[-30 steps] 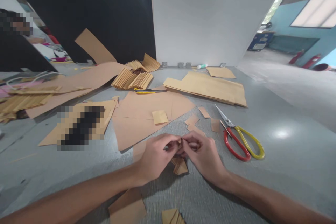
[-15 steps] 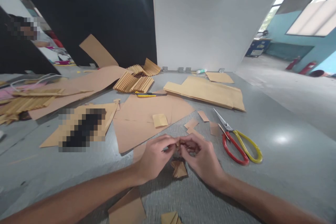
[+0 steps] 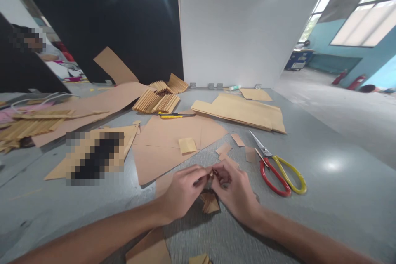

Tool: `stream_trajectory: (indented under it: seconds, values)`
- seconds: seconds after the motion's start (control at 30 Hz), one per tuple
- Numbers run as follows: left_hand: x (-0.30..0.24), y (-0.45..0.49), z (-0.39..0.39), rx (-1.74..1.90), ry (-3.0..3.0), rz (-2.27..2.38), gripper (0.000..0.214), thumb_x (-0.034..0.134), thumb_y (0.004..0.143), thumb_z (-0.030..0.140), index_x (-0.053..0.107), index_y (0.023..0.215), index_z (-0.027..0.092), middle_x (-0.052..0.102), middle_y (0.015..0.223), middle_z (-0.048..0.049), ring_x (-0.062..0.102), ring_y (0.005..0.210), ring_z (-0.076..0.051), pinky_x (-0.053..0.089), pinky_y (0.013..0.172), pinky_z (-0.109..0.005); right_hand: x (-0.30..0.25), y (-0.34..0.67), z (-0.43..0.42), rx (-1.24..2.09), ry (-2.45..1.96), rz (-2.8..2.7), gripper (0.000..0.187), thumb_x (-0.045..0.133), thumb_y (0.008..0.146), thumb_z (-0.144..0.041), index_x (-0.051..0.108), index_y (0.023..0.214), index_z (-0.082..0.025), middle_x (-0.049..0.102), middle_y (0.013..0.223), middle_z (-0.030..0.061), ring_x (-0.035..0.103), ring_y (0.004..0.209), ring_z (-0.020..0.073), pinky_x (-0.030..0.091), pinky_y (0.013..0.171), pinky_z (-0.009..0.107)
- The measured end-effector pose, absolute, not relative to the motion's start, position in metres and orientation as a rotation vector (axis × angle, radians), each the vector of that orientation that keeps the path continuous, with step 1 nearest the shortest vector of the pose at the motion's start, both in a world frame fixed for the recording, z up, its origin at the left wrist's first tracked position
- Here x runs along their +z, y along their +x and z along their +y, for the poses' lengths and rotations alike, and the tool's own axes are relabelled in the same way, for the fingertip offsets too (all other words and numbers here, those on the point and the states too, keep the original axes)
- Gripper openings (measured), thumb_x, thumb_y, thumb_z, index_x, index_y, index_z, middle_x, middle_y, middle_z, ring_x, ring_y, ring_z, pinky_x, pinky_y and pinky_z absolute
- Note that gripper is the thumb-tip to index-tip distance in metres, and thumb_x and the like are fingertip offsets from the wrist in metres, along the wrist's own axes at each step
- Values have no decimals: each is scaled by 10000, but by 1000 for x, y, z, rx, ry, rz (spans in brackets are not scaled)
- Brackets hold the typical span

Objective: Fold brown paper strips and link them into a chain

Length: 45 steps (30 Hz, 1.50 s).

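A small paper piece (image 3: 211, 174), mostly hidden, is held near the centre of the table (image 3: 334, 206), pinched between the narrowed fingertips of the left hand (image 3: 185, 189) and right hand (image 3: 236, 192). Folded papers (image 3: 210, 203) are seen just nearer. Scissors (image 3: 266, 155), blades parted, are laid right; a cutter (image 3: 171, 115) is placed at the sheet's (image 3: 163, 159) far edge.

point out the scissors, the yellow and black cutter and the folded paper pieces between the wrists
scissors (image 3: 267, 155): head view, metal where the blades cross
yellow and black cutter (image 3: 172, 115): head view, middle of the handle
folded paper pieces (image 3: 210, 203): head view, upper face of the bunch
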State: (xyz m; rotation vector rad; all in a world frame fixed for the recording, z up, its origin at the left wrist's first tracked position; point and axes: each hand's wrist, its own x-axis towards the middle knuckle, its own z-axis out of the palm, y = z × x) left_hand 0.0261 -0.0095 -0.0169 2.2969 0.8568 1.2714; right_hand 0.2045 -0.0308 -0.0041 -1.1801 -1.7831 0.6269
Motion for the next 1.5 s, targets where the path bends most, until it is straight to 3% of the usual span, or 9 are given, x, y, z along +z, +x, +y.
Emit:
stream_trajectory:
  seconds: [0.73, 1.03, 1.5]
  values:
    - [-17, 26, -7, 1231, 2243, 885, 198, 562, 974, 98, 712, 1071, 184, 742, 926, -56, 698, 813, -150, 553, 762, -248, -5, 206, -31, 735, -1145, -1766, 162, 529, 910, -115, 627, 984, -221, 715, 823, -6, 675, 704, 144, 518, 666, 221]
    - [-14, 23, -9, 1271, 2280, 907, 172, 568, 974, 91, 673, 1068, 191, 715, 866, -21, 670, 755, -126, 519, 721, -223, -5, 208, -32, 682, -1168, -1829, 187, 484, 948, -126, 625, 1033, -215, 687, 763, -7, 657, 656, 143, 481, 642, 227]
    - [-15, 15, -6, 1241, 2427, 748, 172, 522, 982, 44, 637, 988, 173, 722, 1003, -71, 702, 907, -151, 528, 816, -226, -10, 209, -31, 651, -1167, -1810, 162, 478, 959, -148, 587, 1054, -222, 686, 771, -24, 654, 674, 129, 483, 678, 217]
